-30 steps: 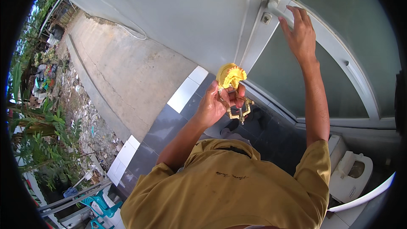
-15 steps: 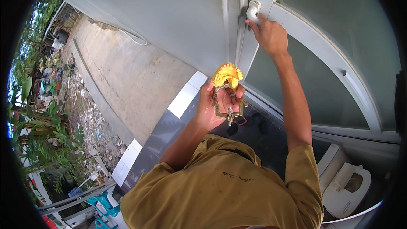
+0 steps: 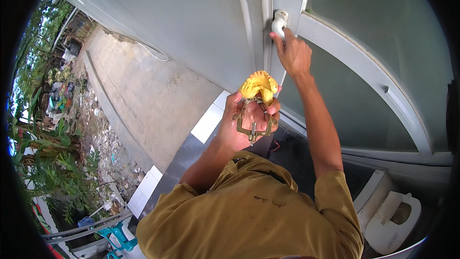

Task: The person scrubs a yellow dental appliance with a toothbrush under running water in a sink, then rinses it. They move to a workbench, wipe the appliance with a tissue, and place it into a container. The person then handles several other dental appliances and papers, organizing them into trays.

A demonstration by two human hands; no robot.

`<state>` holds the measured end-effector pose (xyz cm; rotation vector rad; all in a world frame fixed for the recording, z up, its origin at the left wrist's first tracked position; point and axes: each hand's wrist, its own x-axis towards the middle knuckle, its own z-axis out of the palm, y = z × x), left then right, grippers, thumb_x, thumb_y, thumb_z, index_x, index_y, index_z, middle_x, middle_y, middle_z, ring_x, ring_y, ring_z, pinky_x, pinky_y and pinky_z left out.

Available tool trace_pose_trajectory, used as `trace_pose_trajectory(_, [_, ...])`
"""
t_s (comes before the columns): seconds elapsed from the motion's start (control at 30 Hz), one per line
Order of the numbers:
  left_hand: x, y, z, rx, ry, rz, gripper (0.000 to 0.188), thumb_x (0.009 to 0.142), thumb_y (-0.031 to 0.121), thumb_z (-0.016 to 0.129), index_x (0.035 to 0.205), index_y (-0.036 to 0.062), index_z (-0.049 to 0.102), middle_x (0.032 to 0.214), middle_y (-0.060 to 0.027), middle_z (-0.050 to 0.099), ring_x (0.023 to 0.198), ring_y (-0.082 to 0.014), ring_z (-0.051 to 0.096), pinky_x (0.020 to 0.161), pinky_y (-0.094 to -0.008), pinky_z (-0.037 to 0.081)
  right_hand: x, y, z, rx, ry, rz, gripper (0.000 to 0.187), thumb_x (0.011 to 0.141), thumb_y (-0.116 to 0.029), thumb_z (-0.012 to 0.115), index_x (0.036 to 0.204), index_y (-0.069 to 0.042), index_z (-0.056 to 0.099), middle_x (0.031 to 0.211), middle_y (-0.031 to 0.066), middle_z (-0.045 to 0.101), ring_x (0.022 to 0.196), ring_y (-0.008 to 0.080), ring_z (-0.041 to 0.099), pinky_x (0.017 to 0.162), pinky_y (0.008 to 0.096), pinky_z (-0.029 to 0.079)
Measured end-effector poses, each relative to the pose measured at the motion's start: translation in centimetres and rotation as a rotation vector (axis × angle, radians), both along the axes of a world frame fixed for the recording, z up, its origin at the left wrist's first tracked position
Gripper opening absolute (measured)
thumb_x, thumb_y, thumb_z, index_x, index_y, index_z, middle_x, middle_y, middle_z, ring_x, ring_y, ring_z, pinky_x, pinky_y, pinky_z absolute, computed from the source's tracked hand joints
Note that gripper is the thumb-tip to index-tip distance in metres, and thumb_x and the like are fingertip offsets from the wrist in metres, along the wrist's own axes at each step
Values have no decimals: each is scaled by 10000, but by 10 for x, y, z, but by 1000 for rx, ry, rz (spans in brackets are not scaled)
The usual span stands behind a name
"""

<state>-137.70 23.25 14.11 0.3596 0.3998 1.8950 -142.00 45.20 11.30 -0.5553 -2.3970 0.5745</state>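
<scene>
My left hand (image 3: 244,124) is clamped around a yellow plaster dental cast on a brass hinged frame (image 3: 256,103); above it, my right hand (image 3: 293,55) closes on the smooth white door handle (image 3: 279,21).

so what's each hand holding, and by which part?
Left hand grips the brass-coloured metal frame under a yellow dental cast. Right hand touches the white door handle; grasp unclear.

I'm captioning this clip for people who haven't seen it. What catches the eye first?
The bright yellow dental cast on a brass frame, held up mid-picture in the left hand. Just above, the right hand grips the white door handle of a glass-panelled door.
</scene>
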Motion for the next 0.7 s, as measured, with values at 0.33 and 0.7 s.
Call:
trace_pose_trajectory(0.33, [-8, 33, -11, -51, 67, 17, 800, 903, 593, 452, 1430, -5, 392, 958, -66, 491, 720, -173, 471, 680, -317, 401, -31, 61, -9, 19, 17, -46, 529, 984, -524, 465, 980, -22, 631, 679, 231, 659, 702, 444, 667, 649, 536, 526])
trace_pose_trajectory(0.7, [-58, 144, -39, -215, 271, 86, 589, 967, 546, 327, 1328, 100, 460, 1012, -80, 515, 826, -170, 490, 764, -328, 424, -87, 185, -7, 14, 5, -177, 523, 1002, -524, 417, 1015, -46, 628, 696, 235, 658, 737, 470, 655, 689, 550, 517])
